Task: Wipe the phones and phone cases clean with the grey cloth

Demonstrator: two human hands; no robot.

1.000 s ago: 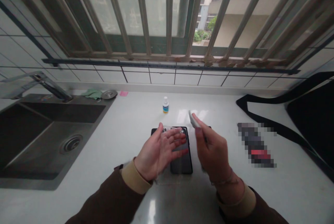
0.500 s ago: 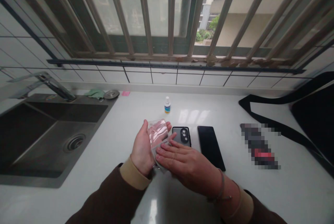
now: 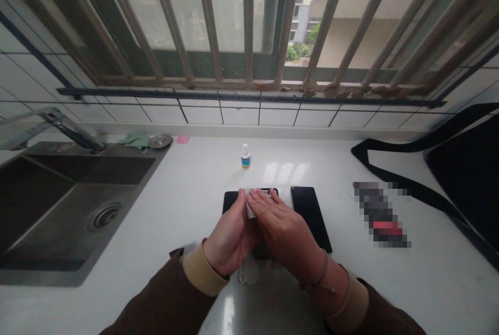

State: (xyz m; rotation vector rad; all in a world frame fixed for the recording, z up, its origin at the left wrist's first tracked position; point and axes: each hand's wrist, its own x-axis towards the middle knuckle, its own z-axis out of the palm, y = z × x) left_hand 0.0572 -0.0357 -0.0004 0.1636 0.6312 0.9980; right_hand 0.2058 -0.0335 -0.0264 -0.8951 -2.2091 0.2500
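My left hand (image 3: 230, 239) and my right hand (image 3: 286, 228) are pressed together near the middle of the counter. Between the palms sits a clear plastic sleeve (image 3: 250, 208); most of it is hidden, with only its upper part showing. The right fingers lie straight and close together over it. Behind the hands, a dark phone case (image 3: 271, 191) shows just its top edge, and a black flat object (image 3: 230, 201) peeks out left of it. A black phone (image 3: 312, 218) lies face up beside my right hand.
A small white bottle with a blue and yellow label (image 3: 245, 158) stands beyond the hands. To the left is a steel sink (image 3: 159, 160) with a faucet (image 3: 76, 132). A black strap (image 3: 409, 194) and a blurred-out item (image 3: 382, 215) are at right.
My palms have closed together over the plastic sleeve, which lay more exposed on my left palm before. A black object left of the phone case has come into sight. The view has shifted slightly.
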